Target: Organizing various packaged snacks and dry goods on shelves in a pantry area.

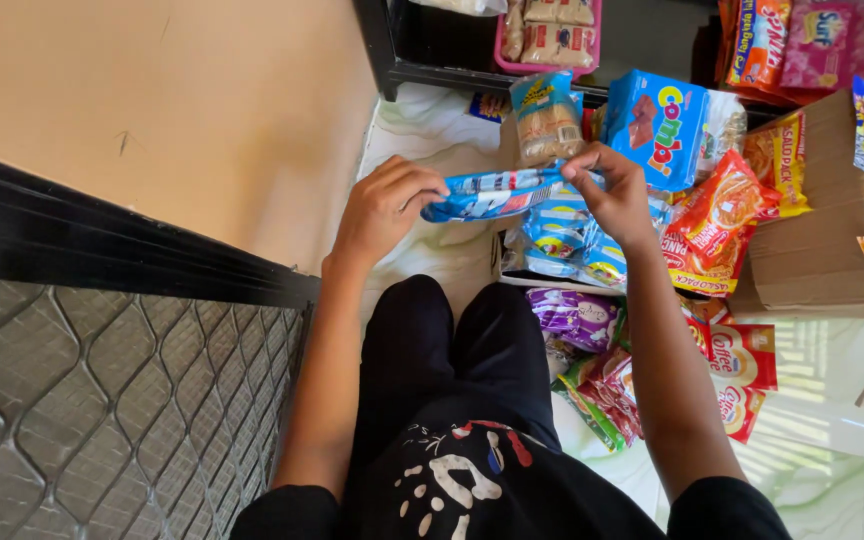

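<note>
the left hand (384,205) and the right hand (614,190) each pinched one end of a blue and white snack packet (492,194), held level above the tiled floor (432,130), just over a heap of similar blue packets (562,240) beside an orange snack bag (717,220).

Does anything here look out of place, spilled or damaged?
Nothing looks spilled or torn. The oddest thing is the loose heap of snack sachets lying on the floor by the person's knees. Both hands, left and right, hold a blue packet level.
</note>
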